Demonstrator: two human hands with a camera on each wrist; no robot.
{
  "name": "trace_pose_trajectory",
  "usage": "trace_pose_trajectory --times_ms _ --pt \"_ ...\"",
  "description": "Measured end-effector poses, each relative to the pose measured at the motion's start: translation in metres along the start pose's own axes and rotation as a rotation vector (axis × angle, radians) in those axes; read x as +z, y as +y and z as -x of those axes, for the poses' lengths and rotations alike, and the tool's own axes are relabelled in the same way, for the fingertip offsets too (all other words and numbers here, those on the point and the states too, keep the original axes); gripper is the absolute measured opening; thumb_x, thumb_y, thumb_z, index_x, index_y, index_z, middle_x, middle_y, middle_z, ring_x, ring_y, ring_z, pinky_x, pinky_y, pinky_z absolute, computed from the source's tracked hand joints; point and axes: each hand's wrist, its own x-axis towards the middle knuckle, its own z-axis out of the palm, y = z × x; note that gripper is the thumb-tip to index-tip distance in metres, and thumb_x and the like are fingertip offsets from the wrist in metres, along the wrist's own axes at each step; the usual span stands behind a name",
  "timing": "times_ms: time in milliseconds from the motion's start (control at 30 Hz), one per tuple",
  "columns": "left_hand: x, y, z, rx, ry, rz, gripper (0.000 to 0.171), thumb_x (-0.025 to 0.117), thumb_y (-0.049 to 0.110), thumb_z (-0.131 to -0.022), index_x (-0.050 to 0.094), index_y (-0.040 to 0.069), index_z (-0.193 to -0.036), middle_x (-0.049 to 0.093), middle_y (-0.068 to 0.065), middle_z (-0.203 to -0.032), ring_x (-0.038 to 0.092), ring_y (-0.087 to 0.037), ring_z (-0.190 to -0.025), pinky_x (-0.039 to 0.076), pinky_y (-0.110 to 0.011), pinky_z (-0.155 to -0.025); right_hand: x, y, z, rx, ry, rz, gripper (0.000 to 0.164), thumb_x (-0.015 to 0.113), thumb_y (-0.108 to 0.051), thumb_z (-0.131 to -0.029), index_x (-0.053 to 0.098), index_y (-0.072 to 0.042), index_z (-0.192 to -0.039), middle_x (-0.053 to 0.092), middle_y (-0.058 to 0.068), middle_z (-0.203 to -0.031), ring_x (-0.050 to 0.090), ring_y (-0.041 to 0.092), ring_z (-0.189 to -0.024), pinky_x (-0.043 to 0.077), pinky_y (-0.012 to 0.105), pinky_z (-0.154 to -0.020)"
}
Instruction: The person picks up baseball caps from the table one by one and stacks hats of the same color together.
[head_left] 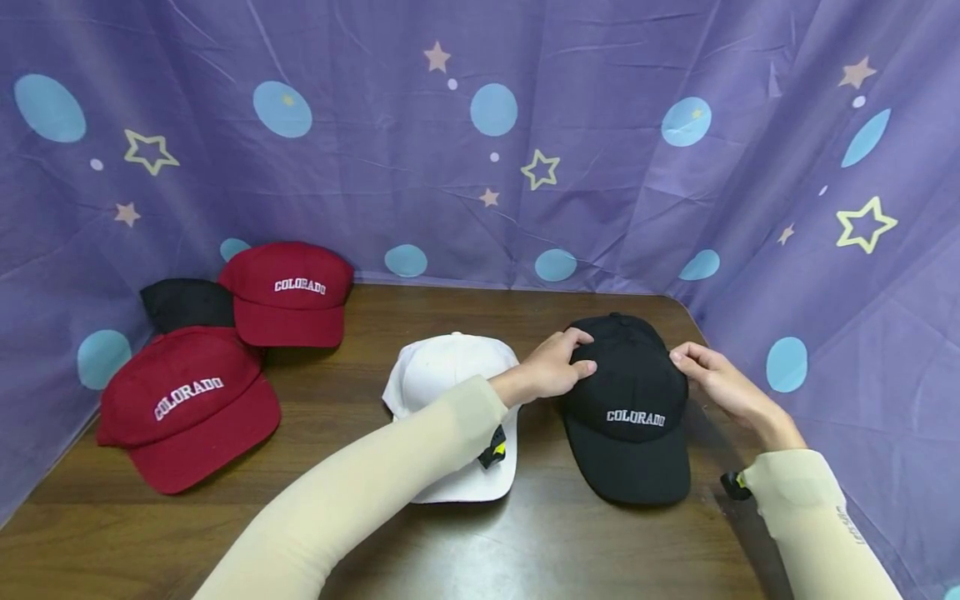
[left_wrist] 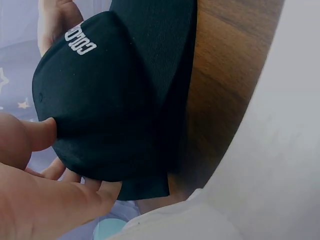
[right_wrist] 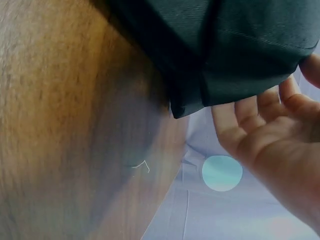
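Observation:
A black baseball cap (head_left: 628,383) with white COLORADO lettering lies at the right of the table, its brim towards me. My left hand (head_left: 551,364) grips the left side of its crown; in the left wrist view the thumb (left_wrist: 42,134) presses on the cloth and the other fingers go under the edge. On the opposite side my right hand (head_left: 723,385) pinches the crown, with its fingers (right_wrist: 247,114) along the lower edge in the right wrist view. Beneath my left forearm sits a white cap (head_left: 450,367), partly hidden by the sleeve.
Two red COLORADO caps (head_left: 187,392) stand at the left, with another black cap (head_left: 187,302) partly hidden behind them. A purple curtain (head_left: 450,217) with stars and blue dots borders the brown wooden table (head_left: 420,304) at the back and sides.

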Motion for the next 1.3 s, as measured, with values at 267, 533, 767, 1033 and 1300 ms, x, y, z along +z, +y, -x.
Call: trace_pose_trajectory --times_ms 267,533,767,1033,1300 --pt "0.005 0.0 -0.001 -0.032 0.06 -0.063 0.053 0.056 0.028 -0.098 0.035 0.009 -0.142 0.04 -0.01 -0.132 0.044 -0.02 -0.121 0.036 -0.029 -0.101 0.008 -0.001 -0.001 -0.006 0.066 0.071 0.033 0.042 -0.028 -0.104 0.049 0.004 -0.11 0.054 0.012 -0.105 0.058 0.014 -0.097 0.048 0.022 -0.08" --pt "0.007 -0.004 -0.003 -0.06 0.076 -0.104 0.053 0.057 0.03 -0.097 0.038 0.01 -0.142 0.042 -0.009 -0.128 0.044 -0.023 -0.117 0.038 -0.031 -0.099 0.016 -0.002 -0.003 0.012 0.105 0.056 0.036 0.04 -0.027 -0.105 0.044 0.007 -0.114 0.051 0.015 -0.107 0.056 0.012 -0.097 0.047 0.02 -0.082" --pt "0.007 -0.003 -0.005 -0.05 0.127 -0.142 0.049 0.058 0.03 -0.096 0.041 0.013 -0.14 0.045 -0.009 -0.125 0.045 -0.024 -0.114 0.038 -0.032 -0.097 0.017 -0.002 -0.007 0.011 0.143 0.091 0.035 0.04 -0.028 -0.105 0.045 0.005 -0.114 0.051 0.012 -0.104 0.055 0.011 -0.094 0.046 0.017 -0.079" --pt "0.006 -0.003 -0.006 -0.047 0.142 -0.197 0.047 0.057 0.031 -0.097 0.042 0.014 -0.139 0.049 -0.007 -0.122 0.04 -0.024 -0.114 0.037 -0.034 -0.096 0.019 -0.004 -0.009 0.016 0.15 0.09 0.036 0.037 -0.026 -0.106 0.042 0.009 -0.116 0.048 0.016 -0.109 0.054 0.009 -0.095 0.045 0.016 -0.081" --pt "-0.01 0.001 0.002 -0.016 0.126 -0.143 0.046 0.057 0.025 -0.097 0.04 0.012 -0.138 0.05 -0.007 -0.125 0.043 -0.022 -0.116 0.037 -0.032 -0.098 0.018 -0.01 -0.003 0.035 0.174 0.173 0.037 0.04 -0.028 -0.105 0.044 0.005 -0.119 0.049 0.016 -0.11 0.054 0.009 -0.095 0.046 0.016 -0.08"
